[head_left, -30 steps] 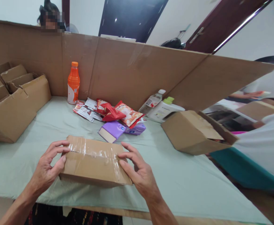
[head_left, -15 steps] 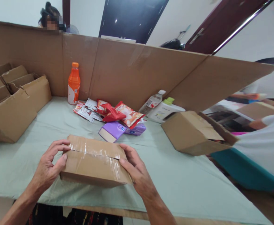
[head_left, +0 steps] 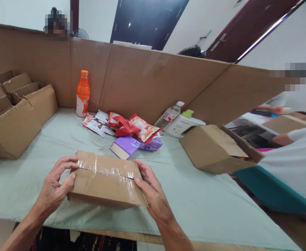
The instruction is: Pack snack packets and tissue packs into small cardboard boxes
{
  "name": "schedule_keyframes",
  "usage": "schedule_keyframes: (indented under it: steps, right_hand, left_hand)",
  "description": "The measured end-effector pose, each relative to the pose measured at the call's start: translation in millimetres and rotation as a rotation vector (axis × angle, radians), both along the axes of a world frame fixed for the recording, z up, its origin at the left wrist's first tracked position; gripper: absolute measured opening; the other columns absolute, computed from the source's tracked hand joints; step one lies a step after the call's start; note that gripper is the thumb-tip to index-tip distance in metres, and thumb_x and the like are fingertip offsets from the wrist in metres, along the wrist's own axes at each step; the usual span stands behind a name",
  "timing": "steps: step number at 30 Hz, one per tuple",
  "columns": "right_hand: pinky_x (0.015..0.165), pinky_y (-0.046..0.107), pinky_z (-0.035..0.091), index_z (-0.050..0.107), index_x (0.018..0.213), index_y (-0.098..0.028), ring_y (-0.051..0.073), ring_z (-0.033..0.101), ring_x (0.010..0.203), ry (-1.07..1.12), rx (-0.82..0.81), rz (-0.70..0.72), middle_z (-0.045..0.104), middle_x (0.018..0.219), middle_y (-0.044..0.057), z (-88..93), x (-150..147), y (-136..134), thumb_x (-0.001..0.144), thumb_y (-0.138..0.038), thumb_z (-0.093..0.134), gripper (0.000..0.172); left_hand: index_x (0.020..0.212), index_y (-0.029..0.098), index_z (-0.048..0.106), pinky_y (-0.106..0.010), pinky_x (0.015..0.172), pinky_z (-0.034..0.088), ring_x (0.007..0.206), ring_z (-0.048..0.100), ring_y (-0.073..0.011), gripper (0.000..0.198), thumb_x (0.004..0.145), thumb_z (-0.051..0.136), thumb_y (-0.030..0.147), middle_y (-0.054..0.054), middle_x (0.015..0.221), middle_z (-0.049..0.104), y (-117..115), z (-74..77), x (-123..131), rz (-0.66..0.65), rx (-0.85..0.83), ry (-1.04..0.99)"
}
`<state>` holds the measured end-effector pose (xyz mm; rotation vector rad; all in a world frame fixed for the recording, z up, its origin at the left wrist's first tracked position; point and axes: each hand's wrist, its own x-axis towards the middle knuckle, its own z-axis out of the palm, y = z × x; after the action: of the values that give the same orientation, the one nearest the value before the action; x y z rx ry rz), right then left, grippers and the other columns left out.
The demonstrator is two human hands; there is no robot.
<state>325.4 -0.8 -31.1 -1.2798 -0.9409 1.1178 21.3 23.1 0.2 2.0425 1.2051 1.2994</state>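
A brown cardboard box with clear tape over its top seam is at the near side of the table, between my hands. My left hand grips its left end, fingers along the upper edge and thumb at the corner. At the right end, my right hand holds the box the same way, thumb on top near the seam. Just beyond the box lie purple tissue packs. Behind them are red snack bags and white sachets.
An orange bottle stands by the cardboard partition. A clear bottle and a white bottle with a green cap lean at the back. One open box sits right; several open boxes stand left. Another person is at far right.
My hands and the box have stayed almost still. At the far right, the other person's head has come into view above the partition's end.
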Motion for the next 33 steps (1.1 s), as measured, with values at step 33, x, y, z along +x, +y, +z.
schedule_keyframes:
  steps: [33]
  right_hand:
    - [0.123,0.061,0.032,0.061,0.149,-0.034,0.042,0.026,0.158,-0.646,0.415,0.439,0.019,0.176,0.011,10.9,22.1,-21.4,0.069,-0.054,0.092,0.088]
  left_hand:
    - [0.099,0.03,0.07,-0.033,0.095,0.055,0.114,0.069,-0.023,0.018,0.101,0.054,0.036,-0.001,0.124,0.071,6.9,4.8,-13.3,0.078,0.031,0.164]
